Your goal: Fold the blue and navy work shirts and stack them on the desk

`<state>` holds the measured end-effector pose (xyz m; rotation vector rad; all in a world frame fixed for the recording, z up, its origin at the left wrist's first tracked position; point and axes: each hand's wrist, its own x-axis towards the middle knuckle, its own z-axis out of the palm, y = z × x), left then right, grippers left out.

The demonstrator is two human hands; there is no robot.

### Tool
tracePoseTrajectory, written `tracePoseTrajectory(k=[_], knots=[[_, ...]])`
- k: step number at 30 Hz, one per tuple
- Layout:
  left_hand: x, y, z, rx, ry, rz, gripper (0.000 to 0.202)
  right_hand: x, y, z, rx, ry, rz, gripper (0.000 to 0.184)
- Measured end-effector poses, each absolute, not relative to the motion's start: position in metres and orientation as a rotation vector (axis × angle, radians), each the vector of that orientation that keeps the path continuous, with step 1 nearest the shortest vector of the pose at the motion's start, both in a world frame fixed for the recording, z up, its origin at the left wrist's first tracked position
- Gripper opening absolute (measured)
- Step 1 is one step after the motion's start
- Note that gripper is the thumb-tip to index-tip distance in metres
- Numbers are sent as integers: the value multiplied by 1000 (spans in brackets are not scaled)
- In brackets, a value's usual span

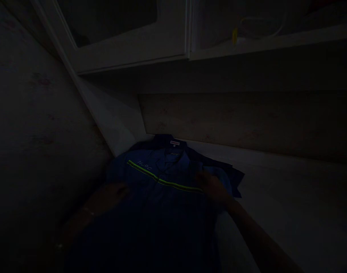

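shirt [162,204] on surface [275,182] | L hand [113,191] on shirt L; R hand [214,187] R

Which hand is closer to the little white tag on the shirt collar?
Right. The right hand lies on the blue shirt below and right of the white tag; the left hand rests farther off, at the shirt's left edge.

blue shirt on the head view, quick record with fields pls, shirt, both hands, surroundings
shirt: blue shirt lying spread out, collar at the far end
stripe: yellow-green stripe across the chest
left hand: left hand resting on the shirt near its left edge
right hand: right hand on the shirt at the stripe's right end
grip: too dark to tell
surface: white surface
above: pale cabinet
light: very dim
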<state>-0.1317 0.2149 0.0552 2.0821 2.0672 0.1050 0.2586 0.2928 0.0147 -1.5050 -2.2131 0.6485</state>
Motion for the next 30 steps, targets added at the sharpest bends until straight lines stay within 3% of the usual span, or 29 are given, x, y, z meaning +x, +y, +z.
tracePoseTrajectory(k=[3,6,10,16,24,27,30], knots=[[-112,283,60,2259,1980,197,38,273,337,3,-1914,-2100,188,36],[-102,358,57,2376,2074,252,40,297,357,-8,-2129,-2146,257,44],[-106,426,38,2355,2113,129,44,320,359,-20,-1999,-2344,343,33],[-106,454,25,2403,2062,-26,20,331,361,-17,-1902,-2097,303,32],[-97,487,71,2340,2465,301,37,346,407,-3,-2140,-1637,205,39],[-82,485,54,2356,2416,291,47,345,404,-8,-2219,-1728,285,40],[-60,462,19,2402,2382,301,71,343,379,-12,-2181,-1832,10,44]])
